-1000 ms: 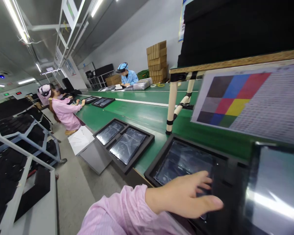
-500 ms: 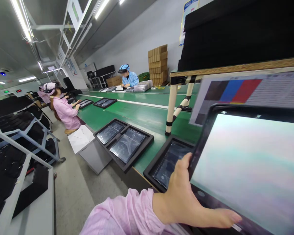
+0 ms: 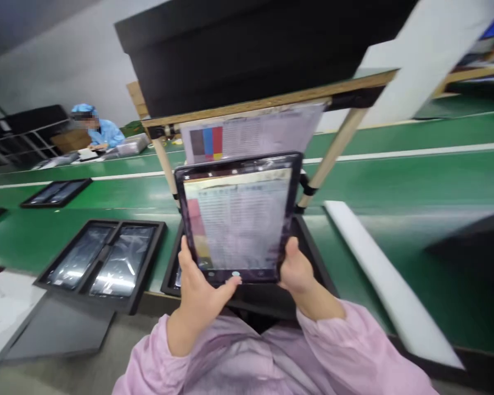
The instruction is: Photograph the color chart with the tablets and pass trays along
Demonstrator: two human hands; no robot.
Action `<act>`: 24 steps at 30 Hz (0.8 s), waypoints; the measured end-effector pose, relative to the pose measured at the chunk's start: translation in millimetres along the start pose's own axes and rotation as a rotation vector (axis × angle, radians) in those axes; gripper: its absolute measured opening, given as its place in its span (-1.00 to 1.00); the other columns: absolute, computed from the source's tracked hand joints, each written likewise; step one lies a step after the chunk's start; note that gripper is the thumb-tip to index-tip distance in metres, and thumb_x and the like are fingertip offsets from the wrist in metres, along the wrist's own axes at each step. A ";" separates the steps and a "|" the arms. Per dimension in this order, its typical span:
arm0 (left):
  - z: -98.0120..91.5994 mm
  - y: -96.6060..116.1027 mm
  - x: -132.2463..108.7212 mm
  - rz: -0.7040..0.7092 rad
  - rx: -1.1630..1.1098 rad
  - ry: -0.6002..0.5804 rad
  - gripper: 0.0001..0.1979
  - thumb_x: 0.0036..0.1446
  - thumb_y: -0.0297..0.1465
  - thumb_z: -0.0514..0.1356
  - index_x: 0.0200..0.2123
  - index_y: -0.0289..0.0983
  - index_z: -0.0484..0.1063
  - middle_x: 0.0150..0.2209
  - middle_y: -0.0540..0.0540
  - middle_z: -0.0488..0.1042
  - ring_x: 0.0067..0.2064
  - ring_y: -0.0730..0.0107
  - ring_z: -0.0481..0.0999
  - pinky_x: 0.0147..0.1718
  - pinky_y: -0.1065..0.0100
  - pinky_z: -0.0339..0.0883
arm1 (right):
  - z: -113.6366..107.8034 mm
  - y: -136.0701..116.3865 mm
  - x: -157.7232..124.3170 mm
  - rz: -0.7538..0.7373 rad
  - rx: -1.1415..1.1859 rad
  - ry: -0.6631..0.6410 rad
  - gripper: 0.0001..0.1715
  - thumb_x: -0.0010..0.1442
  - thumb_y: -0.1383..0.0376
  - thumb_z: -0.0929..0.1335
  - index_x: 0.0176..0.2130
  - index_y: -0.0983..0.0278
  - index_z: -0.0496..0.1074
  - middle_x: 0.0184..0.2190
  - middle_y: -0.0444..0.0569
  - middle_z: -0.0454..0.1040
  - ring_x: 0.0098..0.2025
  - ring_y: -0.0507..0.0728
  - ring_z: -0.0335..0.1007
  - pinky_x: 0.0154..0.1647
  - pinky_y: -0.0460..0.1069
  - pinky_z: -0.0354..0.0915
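Observation:
A black-framed tablet (image 3: 241,222) is held up in front of me, its camera view showing a printed sheet. My left hand (image 3: 200,296) is closed on its lower left corner, with the thumb over the bottom edge by the round shutter button. Gripping the lower right edge is my right hand (image 3: 298,271), its fingers partly hidden behind the tablet. Behind the tablet hangs the printed sheet (image 3: 247,137) with dark, blue and red colour blocks. Below the tablet lies a black foam tray (image 3: 319,263), mostly covered by the tablet and my hands.
A wooden-legged shelf (image 3: 271,99) carrying a black stack stands over the green bench (image 3: 415,181). To the left lies a tray with two wrapped tablets (image 3: 123,258). A white strip (image 3: 387,280) lies at right. A co-worker in blue (image 3: 102,131) sits across the bench.
My view has swung right, bringing the tablet to the middle and my right hand into sight. The tablet's screen went from a pale blur to the printed sheet.

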State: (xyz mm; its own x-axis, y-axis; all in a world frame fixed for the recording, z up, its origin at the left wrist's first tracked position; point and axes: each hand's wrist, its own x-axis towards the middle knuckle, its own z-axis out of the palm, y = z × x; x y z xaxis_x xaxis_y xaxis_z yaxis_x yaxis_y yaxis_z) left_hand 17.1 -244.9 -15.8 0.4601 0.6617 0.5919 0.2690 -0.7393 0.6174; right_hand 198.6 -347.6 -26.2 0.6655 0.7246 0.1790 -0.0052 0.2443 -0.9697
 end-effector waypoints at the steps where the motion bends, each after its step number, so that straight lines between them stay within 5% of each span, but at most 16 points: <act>1: 1.3 -0.2 -0.1 0.010 -0.003 0.006 0.25 -0.04 -0.15 0.43 0.44 -0.29 -0.39 0.40 -0.56 -0.10 0.41 -0.30 0.06 0.25 -0.21 0.19 | 1.3 2.1 1.2 0.011 0.018 0.007 0.03 0.11 -0.51 0.10 -0.03 0.21 0.51 -0.21 0.17 0.59 0.06 0.36 0.48 0.02 0.27 0.47; 18: 3.9 -1.5 -4.1 -0.009 -0.032 0.017 0.31 -0.11 -0.07 0.47 0.44 -0.28 -0.35 0.40 -0.52 -0.14 0.45 -0.29 -0.10 0.32 -0.24 -0.01 | 10.8 -1.1 1.4 0.014 0.127 -0.029 0.00 0.03 -0.53 0.18 -0.12 0.23 0.50 -0.20 0.12 0.60 0.05 0.33 0.51 0.05 0.20 0.48; 24: -3.8 -15.5 -7.6 0.011 -0.185 0.036 0.13 0.00 -0.13 0.42 0.43 -0.28 -0.21 0.40 -0.46 -0.05 0.45 -0.17 -0.03 0.36 -0.13 -0.04 | 11.8 -1.6 3.0 -0.019 0.053 -0.075 0.04 0.11 -0.52 0.06 -0.14 0.23 0.52 -0.31 0.09 0.56 -0.01 0.30 0.51 -0.07 0.16 0.50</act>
State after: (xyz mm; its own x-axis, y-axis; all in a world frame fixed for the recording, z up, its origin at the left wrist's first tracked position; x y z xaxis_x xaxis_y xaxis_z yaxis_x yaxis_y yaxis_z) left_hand 6.3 -238.0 -27.9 0.4310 0.6605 0.6148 0.1029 -0.7129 0.6937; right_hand 191.9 -338.2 -22.2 0.6078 0.7654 0.2116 -0.0335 0.2910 -0.9561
